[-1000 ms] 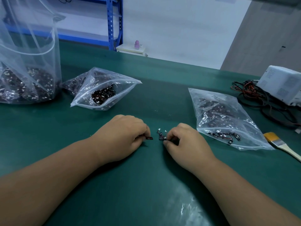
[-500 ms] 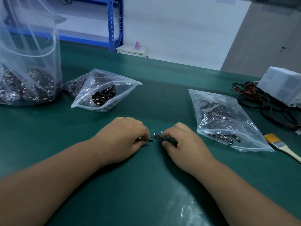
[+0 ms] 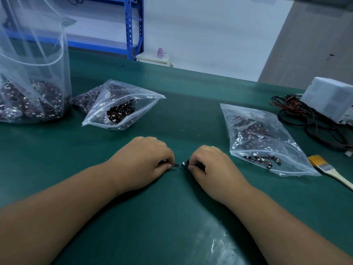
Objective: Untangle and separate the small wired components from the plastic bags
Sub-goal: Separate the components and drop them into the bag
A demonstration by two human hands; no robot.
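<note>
Item 1, left hand (image 3: 145,159): rests on the green mat (image 3: 172,217); fingers curled, thumb and forefinger pinching 1 small wired component (image 3: 174,165); its red-and-black lead pokes out toward the other hand.

Item 2, right hand (image 3: 208,165): on the mat, just beside the left; fingertips closed in a pinch on a small dark cluster (image 3: 185,163) with a white connector showing; the number of pieces in it cannot be told.

Item 3, gap: the 2 pinched pieces sit near each other but apart; whether a fine wire joins them is too small to tell.

Item 4, stock: 3 clear bags; tall bag (image 3: 32,73) upright at far left, its bottom full of dark components; open zip bag (image 3: 122,108) lying beside it; flat zip bag (image 3: 263,138) right of the hands, partly filled.

Item 5, sundries: paintbrush (image 3: 328,169) at the right edge; white box (image 3: 330,98) behind it, with a cable tangle (image 3: 298,115) alongside.

Step in hand, by judgement: drawing 1 component free of a knotted clump; much stock sits in the bags, so the task looks far from done.

Next move, by judgement: a slow opposed pull, gripping bodies rather than leads; if a connector snags, slacken and re-route the wire; then lay the freed piece down apart from the clump.
</note>
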